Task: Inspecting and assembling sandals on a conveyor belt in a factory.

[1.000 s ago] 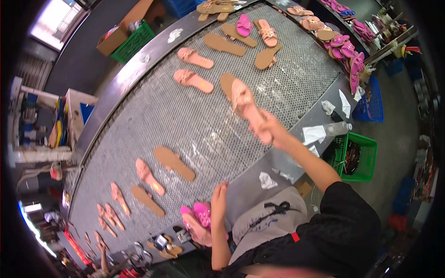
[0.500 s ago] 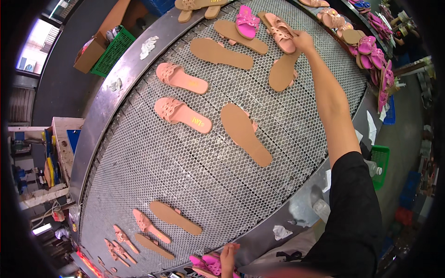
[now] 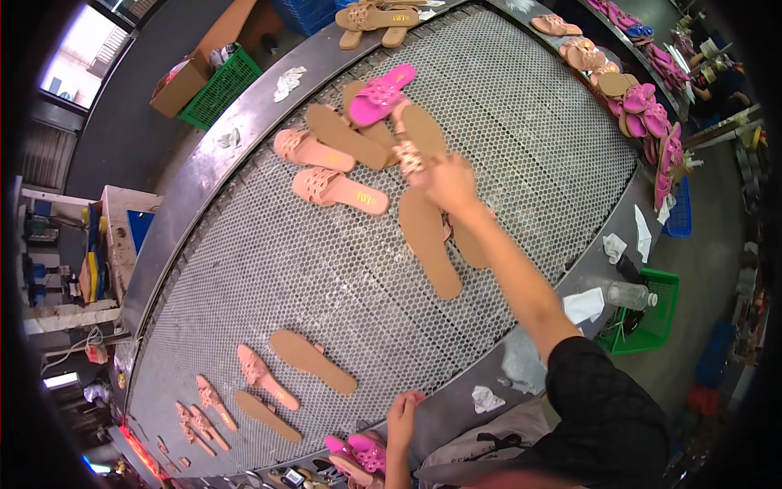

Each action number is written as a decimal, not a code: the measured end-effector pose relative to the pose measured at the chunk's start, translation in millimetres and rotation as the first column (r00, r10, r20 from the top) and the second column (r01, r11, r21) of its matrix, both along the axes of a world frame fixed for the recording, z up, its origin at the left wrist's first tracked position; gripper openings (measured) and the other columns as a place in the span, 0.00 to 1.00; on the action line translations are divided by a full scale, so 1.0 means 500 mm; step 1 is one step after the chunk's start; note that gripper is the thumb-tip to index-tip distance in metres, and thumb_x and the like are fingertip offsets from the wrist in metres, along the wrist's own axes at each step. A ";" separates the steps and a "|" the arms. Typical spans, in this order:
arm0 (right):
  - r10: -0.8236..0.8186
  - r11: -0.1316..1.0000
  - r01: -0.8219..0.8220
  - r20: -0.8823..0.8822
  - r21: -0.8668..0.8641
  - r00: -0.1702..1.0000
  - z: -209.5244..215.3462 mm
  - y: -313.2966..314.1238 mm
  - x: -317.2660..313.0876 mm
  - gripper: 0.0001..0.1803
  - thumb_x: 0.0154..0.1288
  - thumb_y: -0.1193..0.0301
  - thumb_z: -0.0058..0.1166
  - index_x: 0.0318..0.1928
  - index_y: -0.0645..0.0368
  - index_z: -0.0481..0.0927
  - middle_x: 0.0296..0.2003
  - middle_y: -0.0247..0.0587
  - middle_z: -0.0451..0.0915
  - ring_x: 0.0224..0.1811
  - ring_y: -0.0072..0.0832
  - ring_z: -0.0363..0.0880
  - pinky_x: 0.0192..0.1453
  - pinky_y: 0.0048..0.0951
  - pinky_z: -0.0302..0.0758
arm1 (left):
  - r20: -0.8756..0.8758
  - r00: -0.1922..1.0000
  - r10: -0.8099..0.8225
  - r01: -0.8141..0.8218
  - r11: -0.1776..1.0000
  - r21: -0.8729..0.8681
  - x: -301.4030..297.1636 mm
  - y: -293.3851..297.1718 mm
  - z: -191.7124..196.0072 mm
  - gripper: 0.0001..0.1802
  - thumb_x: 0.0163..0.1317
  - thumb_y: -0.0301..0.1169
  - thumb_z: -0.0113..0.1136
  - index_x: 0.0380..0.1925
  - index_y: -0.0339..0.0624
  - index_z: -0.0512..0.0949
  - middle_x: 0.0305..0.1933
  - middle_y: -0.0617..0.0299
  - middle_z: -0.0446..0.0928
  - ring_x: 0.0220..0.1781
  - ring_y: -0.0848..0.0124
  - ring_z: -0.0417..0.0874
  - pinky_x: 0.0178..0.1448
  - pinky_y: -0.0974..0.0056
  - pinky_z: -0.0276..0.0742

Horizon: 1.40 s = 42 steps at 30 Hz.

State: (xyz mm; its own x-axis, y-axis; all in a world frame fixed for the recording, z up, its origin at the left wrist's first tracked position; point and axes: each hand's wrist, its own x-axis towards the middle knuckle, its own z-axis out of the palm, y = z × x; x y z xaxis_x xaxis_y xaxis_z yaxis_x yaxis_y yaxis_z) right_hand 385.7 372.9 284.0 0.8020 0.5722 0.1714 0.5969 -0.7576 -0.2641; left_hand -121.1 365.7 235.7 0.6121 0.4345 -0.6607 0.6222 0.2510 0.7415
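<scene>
My right hand point(image 3: 450, 184) reaches over the mesh conveyor and is closed round a light pink slide sandal point(image 3: 410, 156) with a cut-out strap; its fingertips are partly hidden. Beside and under that hand lie tan soles turned up, among them one sole point(image 3: 429, 244) just nearer to me. A magenta sandal point(image 3: 379, 96) rests across tan soles point(image 3: 346, 135) beyond the hand. Left of it, two pink slides point(image 3: 342, 191) lie strap side up. My left hand point(image 3: 401, 416), fingers curled with nothing visible in them, is at the belt's near edge, close to magenta sandals point(image 3: 362, 453).
The mesh conveyor point(image 3: 521, 106) has metal side rails point(image 3: 183, 196). More pink sandals point(image 3: 259, 375) lie at lower left. Magenta sandals point(image 3: 648, 110) line the right rail. A green basket point(image 3: 652, 318) and a clear bottle point(image 3: 629, 295) are at right, a green crate point(image 3: 220, 85) at upper left.
My right hand has drawn back toward me and left with a pink sandal. The magenta sandal and the soles near it have shifted left and nearer, some now bunched together.
</scene>
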 end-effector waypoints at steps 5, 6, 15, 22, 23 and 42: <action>0.081 0.978 -0.063 -0.084 0.200 0.993 -0.021 0.152 -0.141 0.29 0.61 0.57 0.62 0.60 0.59 0.78 0.59 0.43 0.75 0.61 0.49 0.73 0.55 0.51 0.80 | 0.212 0.864 -0.457 0.240 0.744 0.624 0.183 0.045 0.080 0.13 0.68 0.23 0.55 0.50 0.36 0.81 0.55 0.47 0.80 0.62 0.47 0.77 0.68 0.53 0.71; 0.091 0.979 -0.071 -0.094 0.193 0.991 -0.009 0.144 -0.140 0.29 0.61 0.57 0.62 0.60 0.59 0.78 0.59 0.43 0.75 0.61 0.49 0.73 0.55 0.51 0.80 | 0.243 0.807 -0.539 0.216 0.651 0.727 0.230 0.043 0.082 0.13 0.67 0.24 0.56 0.50 0.37 0.81 0.58 0.48 0.79 0.65 0.47 0.75 0.70 0.51 0.69; -0.304 0.868 0.271 0.014 0.417 0.953 0.061 -0.162 -0.317 0.31 0.56 0.81 0.49 0.63 0.61 0.76 0.58 0.55 0.74 0.61 0.56 0.71 0.64 0.50 0.71 | -0.253 0.812 -0.527 0.339 0.071 0.938 0.332 0.105 -0.079 0.33 0.69 0.43 0.56 0.74 0.58 0.64 0.81 0.63 0.56 0.82 0.60 0.54 0.78 0.27 0.44; -0.524 0.836 0.545 -0.204 0.067 0.827 -0.023 -0.224 -0.379 0.37 0.56 0.76 0.54 0.70 0.54 0.68 0.57 0.55 0.75 0.59 0.57 0.71 0.60 0.54 0.74 | -0.215 0.857 -0.469 0.252 0.018 0.967 0.359 0.147 -0.093 0.30 0.70 0.44 0.55 0.73 0.65 0.67 0.80 0.71 0.60 0.81 0.63 0.58 0.78 0.27 0.41; -0.453 0.868 0.486 -0.238 0.099 0.859 -0.013 -0.174 -0.397 0.38 0.56 0.75 0.55 0.71 0.52 0.68 0.56 0.55 0.75 0.58 0.57 0.71 0.61 0.54 0.74 | -0.217 0.862 -0.457 0.252 0.016 0.967 0.358 0.169 -0.093 0.30 0.70 0.43 0.55 0.72 0.65 0.68 0.79 0.71 0.61 0.80 0.62 0.59 0.78 0.27 0.41; 0.222 0.532 0.665 -0.845 0.523 0.487 0.059 -0.152 -0.539 0.26 0.67 0.73 0.53 0.64 0.64 0.65 0.62 0.50 0.68 0.55 0.37 0.76 0.41 0.37 0.84 | -0.082 0.947 -0.310 0.229 0.473 0.851 -0.154 0.077 0.093 0.12 0.67 0.31 0.56 0.48 0.43 0.80 0.60 0.57 0.76 0.74 0.55 0.67 0.73 0.39 0.62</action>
